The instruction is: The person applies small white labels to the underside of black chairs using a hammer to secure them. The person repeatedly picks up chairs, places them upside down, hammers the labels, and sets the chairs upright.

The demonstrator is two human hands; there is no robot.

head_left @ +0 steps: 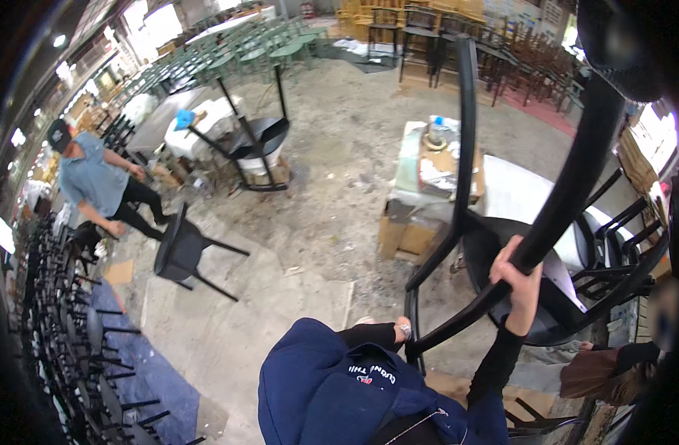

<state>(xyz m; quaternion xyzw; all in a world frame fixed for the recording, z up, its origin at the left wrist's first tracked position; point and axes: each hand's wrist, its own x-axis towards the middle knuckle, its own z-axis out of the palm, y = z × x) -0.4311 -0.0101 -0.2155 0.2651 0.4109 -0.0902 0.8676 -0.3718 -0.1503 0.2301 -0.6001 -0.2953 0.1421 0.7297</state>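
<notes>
Our right hand is closed round a thick bar of a black chair, fingers curled over it, no gap that we can see. The chair is tilted, just ahead and to our right. Left hand out of frame; can't tell its grip.

Past the chair: cardboard box, contents hidden from us. Just behind it, a low stand topped with a cardboard sheet, papers and a clear bottle with a blue cap. Can't tell what's in the bottle.

Floor is stained grey concrete, blue sheet at lower left, beside crowded black chairs. To our left, a single black chair leans near a person in a blue shirt and dark cap. Beyond them, another black chair sits tipped. Far end: rows of green chairs.
</notes>
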